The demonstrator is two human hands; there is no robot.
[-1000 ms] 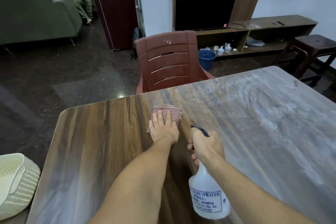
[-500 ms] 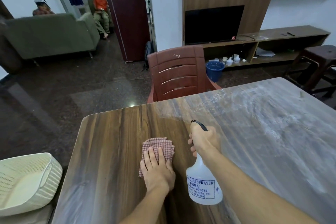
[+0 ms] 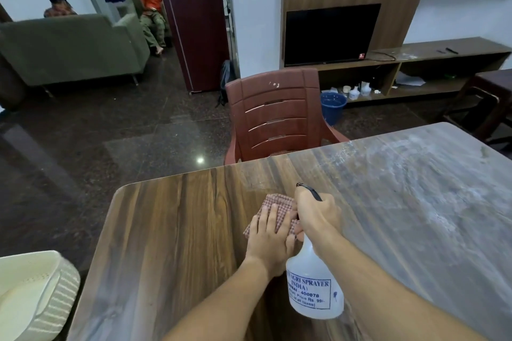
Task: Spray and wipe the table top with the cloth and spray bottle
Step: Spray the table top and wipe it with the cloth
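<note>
- Cloth (image 3: 277, 209), red-checked and folded, lies flat on the bench (image 3: 171, 230), just left of the spray bottle (image 3: 314, 289) and touching my right hand (image 3: 318, 214).
- My left hand (image 3: 270, 241) presses on it palm down, fingers (image 3: 273, 216) spread nearly flat; they pin the cloth and do not pinch it.
- My right hand is closed around the neck of the spray bottle, fingers wrapped; whether one rests on the trigger I cannot tell.
- Bottle's long axis runs from its base near me, up and away to the black nozzle (image 3: 309, 190). The nozzle points ahead, toward the far edge of the bench and the brown chair (image 3: 277, 116) beyond.
- Handling, cloth: I judge it soft and limp, likely to bunch if pushed from one corner. A flat palm over the middle is the hold to keep.
- Handling, bottle: translucent plastic, stiff, liquid level not readable, so weight unknown. The neck below the trigger is the sound hold; the smooth body could slip if wet.
- Bench right of the bottle shows a pale, streaked film; left of the bottle the wood grain reads dark and clean. I judge the right portion not yet wiped.
</note>
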